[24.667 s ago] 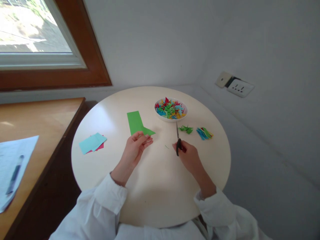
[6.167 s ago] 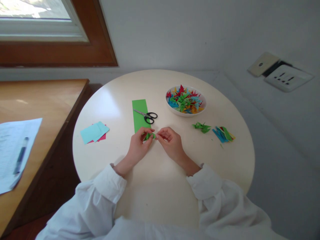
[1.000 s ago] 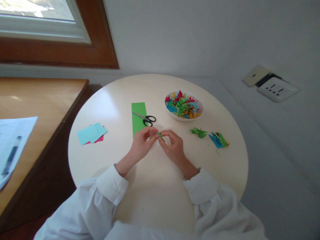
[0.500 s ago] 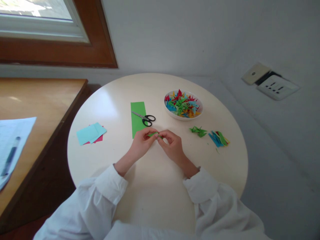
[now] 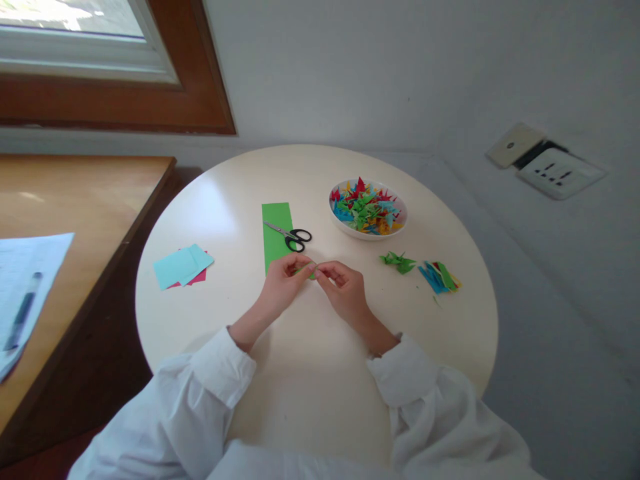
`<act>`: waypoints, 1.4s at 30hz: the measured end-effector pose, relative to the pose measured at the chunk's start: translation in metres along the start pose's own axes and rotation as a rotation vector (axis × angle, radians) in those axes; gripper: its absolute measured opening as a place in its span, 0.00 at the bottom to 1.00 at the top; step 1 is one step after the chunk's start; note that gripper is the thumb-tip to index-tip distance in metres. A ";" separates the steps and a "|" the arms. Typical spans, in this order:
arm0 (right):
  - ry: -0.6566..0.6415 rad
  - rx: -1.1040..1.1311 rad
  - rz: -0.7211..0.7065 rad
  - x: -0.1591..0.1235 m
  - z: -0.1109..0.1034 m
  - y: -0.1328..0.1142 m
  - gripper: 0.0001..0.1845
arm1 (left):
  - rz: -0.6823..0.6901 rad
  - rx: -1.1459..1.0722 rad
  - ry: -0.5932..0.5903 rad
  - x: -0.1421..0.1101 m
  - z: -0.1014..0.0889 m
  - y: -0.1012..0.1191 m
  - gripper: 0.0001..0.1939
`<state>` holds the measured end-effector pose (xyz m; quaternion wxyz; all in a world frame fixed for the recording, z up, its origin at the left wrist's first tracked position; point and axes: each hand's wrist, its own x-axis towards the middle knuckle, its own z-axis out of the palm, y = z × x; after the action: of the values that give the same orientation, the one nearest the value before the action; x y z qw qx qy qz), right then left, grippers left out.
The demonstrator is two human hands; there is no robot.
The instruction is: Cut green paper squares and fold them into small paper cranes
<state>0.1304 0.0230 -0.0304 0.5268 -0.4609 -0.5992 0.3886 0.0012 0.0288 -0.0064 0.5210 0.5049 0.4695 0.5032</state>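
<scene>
Between my fingertips is a small folded piece of green paper (image 5: 313, 275), mostly hidden by the fingers. My left hand (image 5: 286, 280) pinches it from the left, and my right hand (image 5: 343, 287) pinches its right end; the two hands nearly touch. Just beyond my left hand lies a green paper strip (image 5: 277, 223), its near end covered by that hand. Scissors (image 5: 290, 235) with black handles rest across the strip, blades pointing left. To the right of my right hand sit several folded green paper cranes (image 5: 398, 262) in a small cluster.
A white bowl (image 5: 367, 235) full of colourful paper cranes stands at the back right of the round white table (image 5: 310, 400). Coloured paper pieces (image 5: 440, 277) lie at right, light blue and pink sheets (image 5: 183, 267) at left. A wooden desk (image 5: 100, 193) holds papers and a pen (image 5: 24, 310).
The green paper shows less on the right side between my fingertips than before. Both hands stay in nearly the same place, still pinching; the view has shifted very slightly.
</scene>
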 end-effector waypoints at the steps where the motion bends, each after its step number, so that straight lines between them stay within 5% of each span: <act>1: 0.002 0.016 0.008 0.000 0.000 -0.001 0.06 | -0.007 -0.013 -0.001 0.000 0.000 0.001 0.06; 25: 0.037 0.226 0.206 0.004 0.003 -0.005 0.06 | -0.150 -0.240 0.009 0.002 0.002 -0.002 0.12; 42: 0.089 0.297 0.237 0.008 0.000 -0.004 0.11 | -0.165 -0.196 0.096 0.003 -0.001 -0.006 0.10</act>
<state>0.1296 0.0293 -0.0242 0.5656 -0.4623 -0.4528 0.5112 0.0011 0.0323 -0.0122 0.5843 0.3865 0.4828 0.5256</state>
